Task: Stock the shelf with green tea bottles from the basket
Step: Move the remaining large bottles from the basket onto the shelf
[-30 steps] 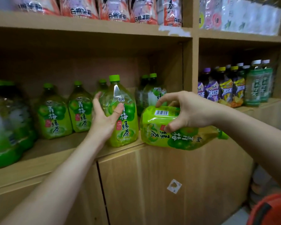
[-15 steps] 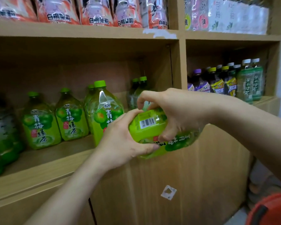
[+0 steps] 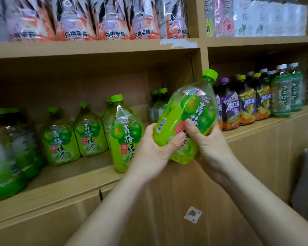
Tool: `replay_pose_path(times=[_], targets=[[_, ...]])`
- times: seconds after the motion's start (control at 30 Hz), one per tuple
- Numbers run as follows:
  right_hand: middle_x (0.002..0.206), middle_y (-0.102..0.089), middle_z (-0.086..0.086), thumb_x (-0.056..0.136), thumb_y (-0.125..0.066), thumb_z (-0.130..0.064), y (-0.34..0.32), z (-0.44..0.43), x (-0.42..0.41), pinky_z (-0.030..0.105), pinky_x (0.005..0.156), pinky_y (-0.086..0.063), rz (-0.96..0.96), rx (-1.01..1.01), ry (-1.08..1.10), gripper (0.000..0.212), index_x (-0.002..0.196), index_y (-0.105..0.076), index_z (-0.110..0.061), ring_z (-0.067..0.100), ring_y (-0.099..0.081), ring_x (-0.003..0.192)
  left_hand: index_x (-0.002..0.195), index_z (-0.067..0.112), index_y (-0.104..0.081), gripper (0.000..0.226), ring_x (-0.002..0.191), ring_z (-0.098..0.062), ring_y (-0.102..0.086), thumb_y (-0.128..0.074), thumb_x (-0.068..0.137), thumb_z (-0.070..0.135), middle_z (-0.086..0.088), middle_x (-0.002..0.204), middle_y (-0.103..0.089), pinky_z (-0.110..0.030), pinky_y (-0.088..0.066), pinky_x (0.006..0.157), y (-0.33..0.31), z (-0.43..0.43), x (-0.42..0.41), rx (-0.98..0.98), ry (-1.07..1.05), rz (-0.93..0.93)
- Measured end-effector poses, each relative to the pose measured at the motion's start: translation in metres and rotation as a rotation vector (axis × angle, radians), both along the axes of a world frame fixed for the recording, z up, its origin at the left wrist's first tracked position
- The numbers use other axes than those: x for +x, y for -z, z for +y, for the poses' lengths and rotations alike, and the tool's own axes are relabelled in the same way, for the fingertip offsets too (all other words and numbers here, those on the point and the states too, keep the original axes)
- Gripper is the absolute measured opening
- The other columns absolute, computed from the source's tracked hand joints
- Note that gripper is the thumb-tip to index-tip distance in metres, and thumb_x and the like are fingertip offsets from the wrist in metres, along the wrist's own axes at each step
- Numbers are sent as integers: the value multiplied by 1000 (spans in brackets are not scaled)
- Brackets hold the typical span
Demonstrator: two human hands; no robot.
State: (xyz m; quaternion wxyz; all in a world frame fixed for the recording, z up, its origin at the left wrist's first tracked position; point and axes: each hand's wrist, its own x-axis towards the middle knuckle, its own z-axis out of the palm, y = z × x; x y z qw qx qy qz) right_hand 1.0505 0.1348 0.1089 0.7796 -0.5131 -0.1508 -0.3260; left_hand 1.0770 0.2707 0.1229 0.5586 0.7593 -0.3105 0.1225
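wooden shelf (image 3: 75,176) | green tea bottles (image 3: 60,137) standing upright | darker bottles (image 3: 157,103) at back

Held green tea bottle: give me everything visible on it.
The held green tea bottle is clear plastic with a bright green cap, still on, and a green plum-print label with a barcode on its side. The liquid looks yellow-green. It is tilted, cap up and to the right, in front of the shelf edge, not resting on it. The left hand cups its lower left side; the right hand grips its lower right.
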Motion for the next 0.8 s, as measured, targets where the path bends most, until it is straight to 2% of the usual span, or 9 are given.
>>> replay_pose_path(times=[0.07, 0.17, 0.3, 0.37, 0.43, 0.5, 0.57, 0.67, 0.8], targets=[[115, -70, 6, 59, -84, -36, -2, -6, 8, 51, 90, -54, -14, -64, 65, 72, 123, -55, -22, 26, -68, 105, 122, 30, -56, 70, 95, -6, -64, -68, 65, 69, 14, 108, -66, -24, -50, 83, -6, 19, 8, 230, -189, -216], [115, -70, 1, 59, -82, -30, -9, -12, 22, 48, 90, -55, 14, -196, 143, 80, 131, -48, -24, 18, -69, 104, 115, 25, -59, 54, 96, -13, -57, -78, 68, 43, 6, 106, -53, -27, -46, 83, -13, 49, 14, 127, -505, -532], [125, -64, -3, 66, -85, -25, -15, -12, 44, 44, 97, -52, 69, -445, 155, 92, 143, -36, -31, 12, -64, 111, 140, 30, -28, 96, 130, -22, -36, -85, 62, 35, 0, 138, -39, -45, -35, 108, -13, 72, 35, 131, -604, -230], [130, -61, -6, 64, -87, -32, -9, -11, 54, 45, 102, -48, 104, -531, 145, 98, 145, -31, -36, 11, -61, 117, 146, 34, -11, 114, 137, -24, -32, -87, 61, 33, -1, 151, -31, -42, -28, 112, -11, 78, 45, 197, -555, -86], [131, -60, -7, 61, -85, -41, 0, -7, 60, 46, 103, -46, 133, -551, 122, 100, 145, -31, -37, 12, -60, 118, 148, 36, -2, 122, 125, -20, -45, -88, 63, 22, 1, 143, -41, -30, -32, 103, -7, 82, 51, 177, -403, 40], [128, -62, -7, 65, -79, -39, 9, -5, 65, 45, 101, -48, 133, -535, 115, 93, 145, -33, -34, 10, -62, 114, 148, 38, 0, 124, 103, -7, -53, -88, 63, 12, 17, 119, -50, -24, -34, 92, -3, 88, 55, 126, -283, 126], [131, -60, -8, 66, -74, -42, 11, -4, 69, 44, 103, -47, 152, -555, 123, 92, 146, -31, -32, 9, -60, 116, 148, 39, -5, 123, 98, 0, -52, -88, 61, 10, 27, 104, -47, -24, -35, 93, -1, 93, 59, 99, -257, 143], [140, -53, -8, 59, -73, -65, 10, -2, 78, 46, 108, -42, 199, -622, 115, 108, 149, -20, -34, 13, -55, 123, 146, 42, -10, 124, 116, -9, -49, -90, 56, 13, 16, 122, -50, -31, -35, 105, -2, 100, 64, 91, -252, 132], [139, -52, -9, 53, -68, -76, 6, 7, 89, 47, 109, -40, 242, -707, 92, 117, 149, -12, -39, 13, -55, 123, 148, 39, -8, 121, 114, -4, -48, -87, 61, 8, 14, 128, -48, -25, -36, 100, -2, 110, 65, 87, -246, 126]])
